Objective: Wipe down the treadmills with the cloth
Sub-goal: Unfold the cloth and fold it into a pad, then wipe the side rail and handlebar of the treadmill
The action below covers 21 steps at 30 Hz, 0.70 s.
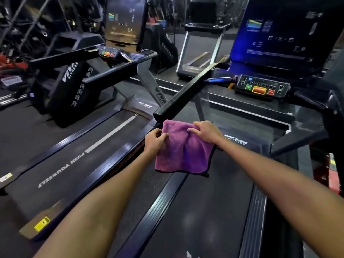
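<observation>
Both hands, left hand (155,141) and right hand (205,132), grip the purple cloth's (183,151) top edge, just below the handrail (183,95) end.

Near treadmill (214,211): belt runs forward from the bottom edge; console (262,87) at its far end, screen (283,32) above the console. Handrail (186,94) reaches back from the console's left side toward the viewer. Cloth (183,148) held in the air just before the handrail's near end, over the belt's left edge; left hand (155,140) on the cloth's left edge, right hand (206,132) on its upper right corner. Second treadmill (74,155) left of the first, parallel, its own console (108,52) and screen (124,21) at the far end.
</observation>
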Motion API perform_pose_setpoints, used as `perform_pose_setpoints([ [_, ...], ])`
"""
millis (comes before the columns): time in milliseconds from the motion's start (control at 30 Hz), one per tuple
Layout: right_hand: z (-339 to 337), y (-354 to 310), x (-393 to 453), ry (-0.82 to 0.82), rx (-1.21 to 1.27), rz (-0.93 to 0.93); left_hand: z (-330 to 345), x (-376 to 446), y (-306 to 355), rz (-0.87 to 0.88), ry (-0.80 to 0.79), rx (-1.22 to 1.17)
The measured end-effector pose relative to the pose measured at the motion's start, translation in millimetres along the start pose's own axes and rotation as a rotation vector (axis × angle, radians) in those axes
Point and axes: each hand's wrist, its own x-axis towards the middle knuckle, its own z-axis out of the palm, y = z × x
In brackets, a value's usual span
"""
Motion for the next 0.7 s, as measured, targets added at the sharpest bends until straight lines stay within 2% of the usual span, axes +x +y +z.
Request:
perform_pose_setpoints([
  [167, -10, 30, 56, -0.065, -0.011, -0.060, 24, 32, 7, -0.059, 0.100, -0.024],
  [367, -3, 42, 129, -0.058, 0.034, -0.097, 42, 79, 14, -0.101, 0.261, -0.009],
  [533, 7, 40, 207, -0.036, 0.099, -0.119, 52, 140, 0, -0.233, 0.379, -0.059],
  [700, 26, 24, 260, -0.057, -0.005, -0.151, 60, 174, -22, -0.371, 0.422, -0.097],
])
